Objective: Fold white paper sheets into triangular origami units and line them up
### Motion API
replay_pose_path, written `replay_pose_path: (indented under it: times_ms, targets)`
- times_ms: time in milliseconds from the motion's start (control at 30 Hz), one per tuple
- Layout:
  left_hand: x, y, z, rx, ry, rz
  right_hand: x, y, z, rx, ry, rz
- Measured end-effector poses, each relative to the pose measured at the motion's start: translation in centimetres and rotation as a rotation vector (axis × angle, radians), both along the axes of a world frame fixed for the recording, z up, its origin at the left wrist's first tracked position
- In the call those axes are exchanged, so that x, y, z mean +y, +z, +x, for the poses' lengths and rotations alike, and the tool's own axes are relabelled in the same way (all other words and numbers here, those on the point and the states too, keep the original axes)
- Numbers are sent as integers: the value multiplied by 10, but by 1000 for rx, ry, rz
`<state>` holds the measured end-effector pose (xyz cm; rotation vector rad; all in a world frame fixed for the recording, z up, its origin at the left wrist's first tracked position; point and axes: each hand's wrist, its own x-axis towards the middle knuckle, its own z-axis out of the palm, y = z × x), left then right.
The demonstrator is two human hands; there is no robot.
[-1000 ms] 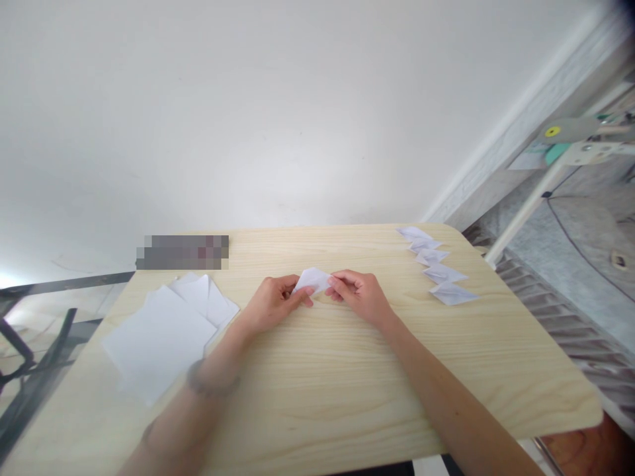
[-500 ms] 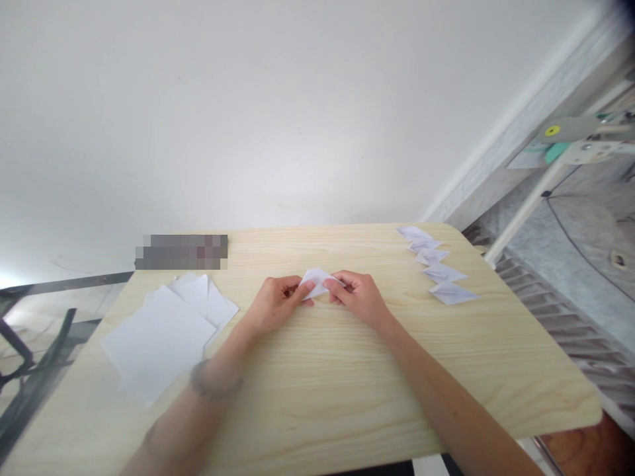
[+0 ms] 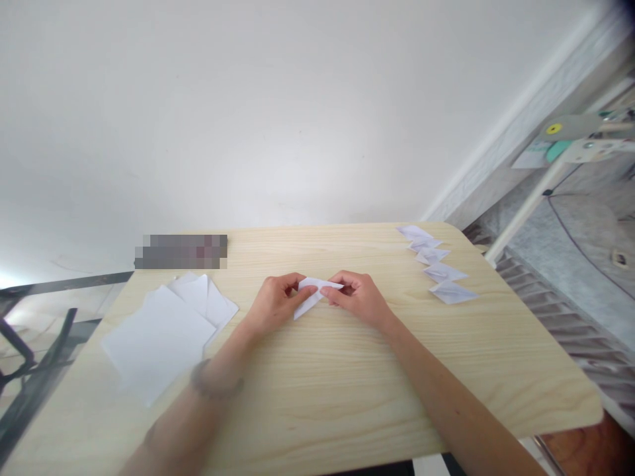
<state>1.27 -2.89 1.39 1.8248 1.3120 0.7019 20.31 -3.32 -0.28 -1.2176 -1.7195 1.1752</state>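
A small piece of folded white paper (image 3: 308,301) is held between both hands over the middle of the table. My left hand (image 3: 278,301) pinches its left side, thumb on top and fingers behind. On the other side, my right hand (image 3: 358,299) grips the paper's right part with thumb and fingers. One pointed corner sticks out down and to the left, below the left thumb; another tip shows above the right thumb. The fingers partly cover the folds.
Loose sheets of white paper (image 3: 161,340) overlap at the left of the wooden table (image 3: 322,396). Several folded paper pieces (image 3: 452,292) lie in a slanting row at the right. A pixelated dark patch covers the far left corner. A white wall rises behind.
The folded paper has turned in my fingers, and a pointed corner now sticks out at its lower left. Both thumbs have shifted slightly and sit closer together.
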Motion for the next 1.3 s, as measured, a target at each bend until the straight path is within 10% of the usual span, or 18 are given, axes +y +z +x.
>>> replay_pose_path:
  times_ms: [600,1300]
  targets:
    - [2,-3,3,-346,7,-140,0,4,0,-53,110,20]
    - [0,-2,4,-206,2,-68,-2,8,0,-53,183,28]
